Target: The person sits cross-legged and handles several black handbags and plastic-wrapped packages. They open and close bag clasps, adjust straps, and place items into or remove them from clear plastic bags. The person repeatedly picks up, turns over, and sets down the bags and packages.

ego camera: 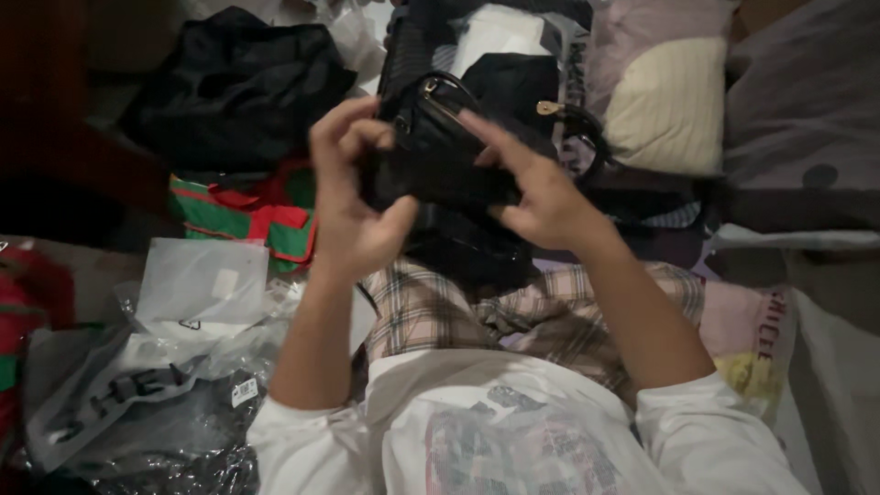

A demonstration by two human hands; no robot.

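A small black bag (438,151) with gold metal fittings is held up in front of me over my lap. My left hand (348,192) grips its left side, thumb underneath and fingers curled over the top. My right hand (536,188) holds its right side, index finger stretched across the front. A black strap with a gold clasp (550,108) hangs off behind the bag. Below the bag lie my plaid trousers (513,312) and white printed shirt (513,422).
Clear and white plastic packing bags (156,367) pile up at the lower left. A red and green striped item (247,215) and a black garment (234,87) lie at the upper left. A cream pillow (669,105) sits at the upper right, more packages at the right edge.
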